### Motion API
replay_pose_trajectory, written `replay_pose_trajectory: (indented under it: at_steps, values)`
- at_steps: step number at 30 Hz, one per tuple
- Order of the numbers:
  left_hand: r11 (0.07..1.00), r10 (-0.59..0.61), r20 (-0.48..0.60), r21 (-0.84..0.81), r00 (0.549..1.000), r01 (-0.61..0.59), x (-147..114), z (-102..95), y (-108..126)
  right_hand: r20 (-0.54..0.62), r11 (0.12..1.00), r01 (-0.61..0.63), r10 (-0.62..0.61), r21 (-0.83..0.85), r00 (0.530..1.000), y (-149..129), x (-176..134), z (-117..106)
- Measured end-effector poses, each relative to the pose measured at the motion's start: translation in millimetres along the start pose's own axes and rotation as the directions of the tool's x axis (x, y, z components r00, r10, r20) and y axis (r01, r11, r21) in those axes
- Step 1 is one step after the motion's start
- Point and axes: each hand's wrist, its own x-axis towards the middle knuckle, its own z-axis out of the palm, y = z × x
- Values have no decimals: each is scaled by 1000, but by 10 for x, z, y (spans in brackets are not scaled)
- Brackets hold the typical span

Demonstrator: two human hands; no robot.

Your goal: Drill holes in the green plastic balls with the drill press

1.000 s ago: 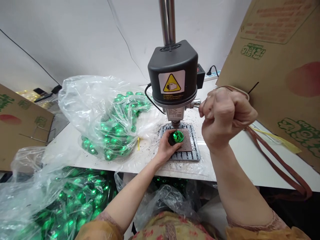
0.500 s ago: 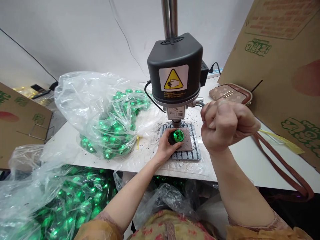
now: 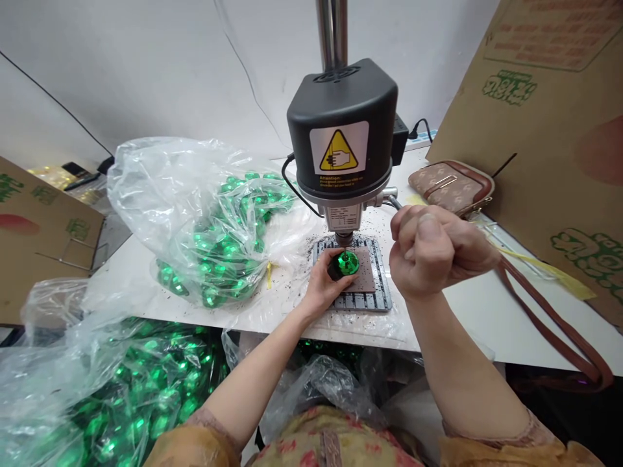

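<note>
Under the drill press [image 3: 341,136], my left hand [image 3: 324,283] holds a shiny green faceted piece [image 3: 348,263], thumb and fingers around its sides. The piece rests on a square pad [image 3: 367,279] on the slotted metal base [image 3: 382,301], and the drill tip meets its top or stands just over it. To the right of the machine, my right hand [image 3: 435,250] is closed in a fist around the end of the feed lever [image 3: 393,200]; the grip itself is hidden by the fingers.
Clear plastic bags of green pieces lie on the table [image 3: 219,253] and below its edge [image 3: 141,395]. Cardboard boxes stand at the right [image 3: 545,130] and left [image 3: 43,233]. A brown patterned purse [image 3: 450,185] trails its strap at the right. Dark shavings litter the base.
My right hand has barely shifted, sinking very slightly on the lever. The left hand keeps the green piece in the same place. The view has moved a little.
</note>
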Motion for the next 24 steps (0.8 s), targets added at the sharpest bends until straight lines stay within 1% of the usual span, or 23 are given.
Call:
replay_pose_trajectory:
  at_steps: [4, 8, 11, 14, 16, 19, 20, 22, 23, 24]
  values:
    - [1000, 9, -1, -8, 1000, -9, 0, 1, -8, 4, 999, 29, -29, 23, 1000, 28, -4, -2]
    - [1000, 10, -10, -7, 1000, -10, 5, 6, -2, 26, 998, 61, -62, 30, 998, 47, -78, -54]
    - [1000, -2, -20, -13, 1000, 2, -1, 7, -3, 25, 999, 48, -48, -6, 999, 31, -110, -65]
    - [1000, -6, -16, -15, 1000, 6, -1, 15, -20, -39, 998, -47, 45, -38, 998, -25, 5, 20]
    - [1000, -12, -26, -6, 1000, 12, 10, 26, -25, -82, 989, -149, 147, -22, 986, -68, 164, 113]
    - [999, -3, -74, 48, 997, 6, -2, 30, 11, -54, 957, -288, 288, -9, 956, -107, 407, 234]
    - [996, 28, -107, 82, 994, -19, -34, 20, 33, -38, 952, -307, 307, -3, 951, -111, 464, 258]
    - [977, 156, -167, 168, 974, -128, -181, -28, 72, -29, 948, -317, 317, 16, 948, -110, 526, 280]
    - [954, 246, -172, 217, 954, -207, -303, -66, 79, -27, 949, -313, 314, 23, 949, -107, 535, 281]
    - [918, 339, -144, 265, 930, -294, -456, -111, 74, -27, 951, -309, 310, 25, 950, -103, 533, 279]
